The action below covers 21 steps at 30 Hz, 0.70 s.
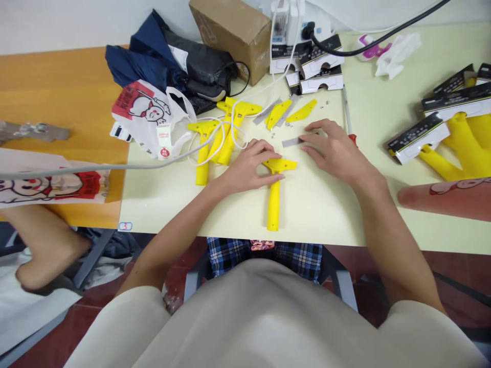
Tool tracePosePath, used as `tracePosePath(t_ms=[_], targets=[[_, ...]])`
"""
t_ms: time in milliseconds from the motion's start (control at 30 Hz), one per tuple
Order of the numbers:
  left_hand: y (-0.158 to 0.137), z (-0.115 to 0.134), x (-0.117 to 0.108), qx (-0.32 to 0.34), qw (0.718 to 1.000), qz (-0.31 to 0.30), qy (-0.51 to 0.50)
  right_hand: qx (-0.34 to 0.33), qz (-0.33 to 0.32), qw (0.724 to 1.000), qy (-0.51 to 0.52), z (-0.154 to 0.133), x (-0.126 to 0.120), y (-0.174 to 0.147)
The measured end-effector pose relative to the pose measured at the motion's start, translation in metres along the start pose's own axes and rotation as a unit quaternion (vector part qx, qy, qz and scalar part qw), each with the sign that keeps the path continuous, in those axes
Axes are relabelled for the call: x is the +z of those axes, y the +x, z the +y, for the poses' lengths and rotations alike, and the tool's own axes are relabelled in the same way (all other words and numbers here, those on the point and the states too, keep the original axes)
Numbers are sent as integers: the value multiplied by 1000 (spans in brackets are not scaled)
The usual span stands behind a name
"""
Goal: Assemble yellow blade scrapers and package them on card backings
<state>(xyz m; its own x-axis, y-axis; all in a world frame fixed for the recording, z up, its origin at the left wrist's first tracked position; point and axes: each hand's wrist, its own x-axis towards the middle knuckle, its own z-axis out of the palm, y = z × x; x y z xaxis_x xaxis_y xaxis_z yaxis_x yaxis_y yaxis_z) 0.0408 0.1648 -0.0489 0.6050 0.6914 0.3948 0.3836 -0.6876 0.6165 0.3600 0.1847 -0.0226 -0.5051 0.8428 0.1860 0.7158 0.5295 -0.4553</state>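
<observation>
A yellow scraper handle (273, 202) lies on the table in front of me, its long grip pointing toward my body. My left hand (251, 166) is closed around the left side of its head, thumb below and fingers above. To the right, my right hand (330, 148) has its fingertips on the end of a thin grey metal blade (290, 142) lying on the table. Beyond the blade are a yellow scraper head piece (279, 113), a second yellow piece (303, 111), more grey blades and several small screws. A screwdriver (347, 112) lies behind my right hand.
More yellow scraper handles (207, 153) lie at left under a white cable, beside a plastic bag (153, 115). Small boxes (322, 79) and a cardboard box (233, 36) stand behind. At right are boxed scrapers (418, 138) and a co-worker's forearm (445, 198).
</observation>
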Motion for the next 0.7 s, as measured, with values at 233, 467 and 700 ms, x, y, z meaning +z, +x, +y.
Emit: tracePosePath(t_ms=[233, 467, 700], targets=[[1, 0, 0, -38, 999, -3, 3, 39, 14, 999, 27, 5, 10, 2], [1, -2, 0, -10, 1000, 20, -2, 55, 4, 998, 24, 5, 12, 2], [2, -3, 2, -12, 998, 63, -3, 76, 26, 997, 18, -12, 19, 3]])
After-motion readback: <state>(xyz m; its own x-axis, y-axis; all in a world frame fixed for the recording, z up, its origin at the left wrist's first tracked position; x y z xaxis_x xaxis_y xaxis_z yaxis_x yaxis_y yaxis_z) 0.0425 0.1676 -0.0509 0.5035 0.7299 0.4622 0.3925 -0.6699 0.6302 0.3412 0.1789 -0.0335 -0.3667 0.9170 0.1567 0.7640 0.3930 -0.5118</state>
